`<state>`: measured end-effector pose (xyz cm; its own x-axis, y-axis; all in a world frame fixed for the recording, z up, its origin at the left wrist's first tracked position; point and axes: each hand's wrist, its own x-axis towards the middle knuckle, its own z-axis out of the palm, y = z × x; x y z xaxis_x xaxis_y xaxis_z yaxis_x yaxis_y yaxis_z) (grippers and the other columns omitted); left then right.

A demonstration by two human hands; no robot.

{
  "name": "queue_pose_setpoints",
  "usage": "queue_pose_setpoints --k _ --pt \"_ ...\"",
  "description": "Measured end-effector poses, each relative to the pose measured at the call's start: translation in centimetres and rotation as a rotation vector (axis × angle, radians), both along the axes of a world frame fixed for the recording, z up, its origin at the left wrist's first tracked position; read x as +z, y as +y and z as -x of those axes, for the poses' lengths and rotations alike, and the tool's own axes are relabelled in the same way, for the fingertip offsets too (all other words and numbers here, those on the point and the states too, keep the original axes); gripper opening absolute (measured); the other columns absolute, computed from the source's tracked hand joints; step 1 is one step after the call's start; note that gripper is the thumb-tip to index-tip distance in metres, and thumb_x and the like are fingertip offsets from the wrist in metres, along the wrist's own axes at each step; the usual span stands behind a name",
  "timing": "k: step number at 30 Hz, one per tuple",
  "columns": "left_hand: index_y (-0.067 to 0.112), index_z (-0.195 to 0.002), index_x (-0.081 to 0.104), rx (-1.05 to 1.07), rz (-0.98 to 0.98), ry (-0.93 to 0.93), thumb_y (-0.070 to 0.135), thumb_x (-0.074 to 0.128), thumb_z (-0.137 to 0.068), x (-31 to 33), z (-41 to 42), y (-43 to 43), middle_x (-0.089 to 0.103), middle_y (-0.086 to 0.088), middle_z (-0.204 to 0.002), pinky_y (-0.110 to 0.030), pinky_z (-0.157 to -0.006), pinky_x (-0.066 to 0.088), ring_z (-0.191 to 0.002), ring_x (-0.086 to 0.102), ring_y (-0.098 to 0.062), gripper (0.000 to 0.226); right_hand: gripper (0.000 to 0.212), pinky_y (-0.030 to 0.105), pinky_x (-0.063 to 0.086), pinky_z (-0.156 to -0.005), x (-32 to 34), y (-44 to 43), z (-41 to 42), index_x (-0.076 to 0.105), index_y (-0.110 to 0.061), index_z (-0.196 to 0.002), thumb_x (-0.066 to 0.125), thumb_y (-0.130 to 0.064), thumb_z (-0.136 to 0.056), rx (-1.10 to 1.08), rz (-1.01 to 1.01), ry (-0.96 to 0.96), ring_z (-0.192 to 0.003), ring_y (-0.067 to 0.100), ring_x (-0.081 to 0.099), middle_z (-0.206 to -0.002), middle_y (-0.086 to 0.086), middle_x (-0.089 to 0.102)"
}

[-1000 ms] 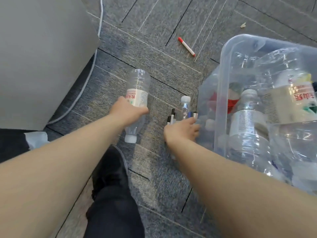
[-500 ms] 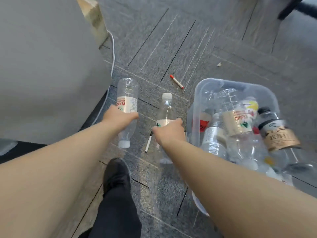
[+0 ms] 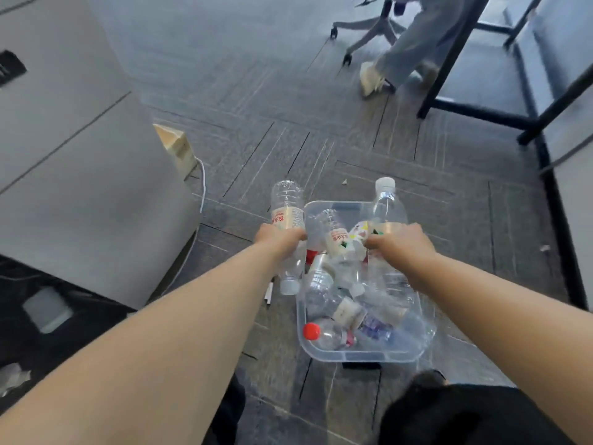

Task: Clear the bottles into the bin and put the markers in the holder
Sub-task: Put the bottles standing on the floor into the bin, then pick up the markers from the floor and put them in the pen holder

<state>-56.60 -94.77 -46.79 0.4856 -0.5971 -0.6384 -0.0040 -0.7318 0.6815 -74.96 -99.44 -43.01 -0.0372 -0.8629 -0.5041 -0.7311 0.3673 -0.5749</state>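
Observation:
My left hand (image 3: 276, 238) grips a clear plastic bottle (image 3: 286, 205) with a white-and-red label, cap pointing down, held just left of the bin's left rim. My right hand (image 3: 399, 244) grips a second clear bottle (image 3: 386, 203) with a white cap pointing up, held over the bin's far right part. The clear plastic bin (image 3: 359, 356) sits on the carpet and holds several empty bottles, one with a red cap (image 3: 312, 331). A white marker (image 3: 269, 292) lies on the floor by the bin's left side, partly hidden by my left arm.
A grey cabinet (image 3: 80, 187) stands to the left with a white cable (image 3: 201, 184) along its base. Far right are black table legs (image 3: 446, 72), an office chair base (image 3: 362, 30) and another person's leg and shoe (image 3: 370, 80). My dark trousers fill the bottom edge.
Both hands have lifted their bottles off the carpet and carried them right, up to the bin. The camera has pulled back and up; the red marker is no longer in sight.

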Motion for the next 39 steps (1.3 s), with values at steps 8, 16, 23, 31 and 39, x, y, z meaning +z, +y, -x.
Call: queue_pose_setpoints --k 8,16,23,31,39 --pt "0.007 -0.131 0.049 -0.092 -0.119 0.091 0.039 0.074 -0.077 -3.3 5.4 1.2 0.057 -0.012 -0.123 -0.046 -0.085 0.056 -0.107 0.059 -0.033 0.068 0.083 0.037 0.04 -0.079 -1.9 1.0 7.4 0.026 -0.003 -0.141 0.073 -0.031 -0.079 -0.188 -0.069 -0.096 -0.106 0.031 0.05 -0.13 0.016 0.048" --pt "0.015 -0.129 0.055 -0.126 -0.132 0.162 0.036 0.07 -0.082 -4.8 5.2 1.8 0.058 -0.002 -0.125 -0.044 -0.078 0.058 -0.115 0.056 -0.028 0.054 0.081 0.04 0.045 -0.085 -4.4 0.3 7.7 0.03 -0.004 -0.139 0.074 -0.033 -0.077 -0.179 -0.094 -0.068 -0.113 0.034 0.053 -0.129 0.016 0.05" --pt "0.01 -0.147 0.034 -0.066 -0.102 0.16 0.032 0.066 -0.09 -5.7 3.4 2.0 0.057 -0.01 -0.128 -0.043 -0.078 0.057 -0.108 0.058 -0.027 0.069 0.077 0.038 0.047 -0.08 -5.7 -0.6 5.6 0.032 -0.004 -0.139 0.072 -0.033 -0.079 -0.083 -0.105 -0.005 -0.108 0.032 0.056 -0.126 0.015 0.053" --pt "0.009 -0.146 0.036 -0.037 -0.09 0.173 0.032 0.067 -0.088 -3.8 2.5 2.5 0.044 -0.012 -0.145 -0.049 -0.091 0.054 -0.125 0.049 -0.031 0.069 0.058 0.026 0.034 -0.049 -3.1 1.2 5.5 0.042 -0.005 -0.129 0.066 -0.028 -0.081 0.095 -0.06 0.193 -0.089 0.028 0.056 -0.12 0.016 0.056" --pt "0.014 -0.145 0.041 -0.005 0.048 0.101 0.029 0.061 -0.091 4.2 -1.8 5.6 0.049 -0.007 -0.138 -0.042 -0.083 0.057 -0.117 0.054 -0.027 0.06 0.045 0.031 0.041 -0.069 6.0 3.4 2.0 0.048 -0.002 -0.126 0.058 -0.023 -0.088 0.193 0.145 0.184 -0.085 0.023 0.049 -0.114 0.015 0.06"
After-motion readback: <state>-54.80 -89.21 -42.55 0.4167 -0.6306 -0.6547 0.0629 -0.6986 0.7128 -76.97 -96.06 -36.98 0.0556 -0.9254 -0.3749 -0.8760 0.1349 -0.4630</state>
